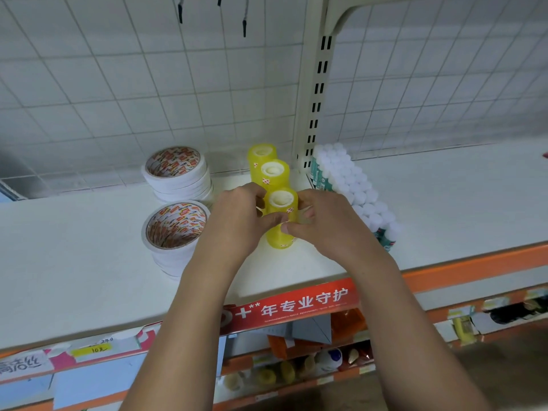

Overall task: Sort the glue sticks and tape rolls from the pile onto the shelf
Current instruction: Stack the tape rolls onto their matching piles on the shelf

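Observation:
Three yellow tape stacks stand in a row on the white shelf (pixel 89 262). The front yellow tape stack (pixel 281 216) is held between both hands: my left hand (pixel 240 221) grips its left side and my right hand (pixel 326 223) grips its right side, thumbs across the front. Behind it stand the middle yellow stack (pixel 274 173) and the back yellow stack (pixel 261 152). Two piles of white double-sided tape rolls sit to the left, the near pile (pixel 175 232) and the far pile (pixel 178 173). Rows of white-capped glue sticks (pixel 350 179) stand upright to the right.
A slotted cream upright post (pixel 317 93) rises behind the yellow stacks, with a wire grid back panel (pixel 148 84) on both sides. The shelf's front edge carries a red label strip (pixel 296 304). A lower shelf (pixel 296 366) holds assorted goods.

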The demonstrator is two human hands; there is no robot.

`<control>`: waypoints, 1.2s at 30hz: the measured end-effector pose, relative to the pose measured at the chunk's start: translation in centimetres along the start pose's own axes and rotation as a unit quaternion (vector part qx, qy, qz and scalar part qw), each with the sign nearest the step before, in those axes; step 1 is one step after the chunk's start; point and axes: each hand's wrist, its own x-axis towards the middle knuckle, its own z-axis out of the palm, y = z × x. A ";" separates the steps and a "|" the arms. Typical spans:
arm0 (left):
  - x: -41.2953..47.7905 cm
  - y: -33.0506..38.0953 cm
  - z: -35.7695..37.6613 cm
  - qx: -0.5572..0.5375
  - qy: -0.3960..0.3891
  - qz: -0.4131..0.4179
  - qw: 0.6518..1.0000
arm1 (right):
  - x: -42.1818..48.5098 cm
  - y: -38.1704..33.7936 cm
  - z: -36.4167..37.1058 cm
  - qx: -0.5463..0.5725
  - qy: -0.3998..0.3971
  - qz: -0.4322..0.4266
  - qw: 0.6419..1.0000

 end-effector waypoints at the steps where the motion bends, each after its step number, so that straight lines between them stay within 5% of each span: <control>1: 0.0 0.0 -0.1 0.005 -0.008 -0.002 1.000 | -0.1 0.0 -0.1 -0.011 -0.004 0.002 1.000; 6: -0.3 -0.2 -1.5 0.052 -0.045 0.002 0.998 | -0.9 -0.1 -1.6 -0.066 0.038 -0.017 0.997; 12: -2.5 -1.1 -5.4 0.065 0.006 0.045 0.997 | -1.0 -4.9 -1.1 -0.045 0.113 -0.116 0.986; 23: -10.6 -16.1 -17.0 0.122 0.122 -0.120 0.978 | 0.9 -20.6 13.1 -0.022 -0.017 -0.301 0.953; 36: -17.9 -37.3 -30.0 0.151 0.141 -0.224 0.953 | 0.9 -38.5 34.6 -0.022 -0.122 -0.323 0.938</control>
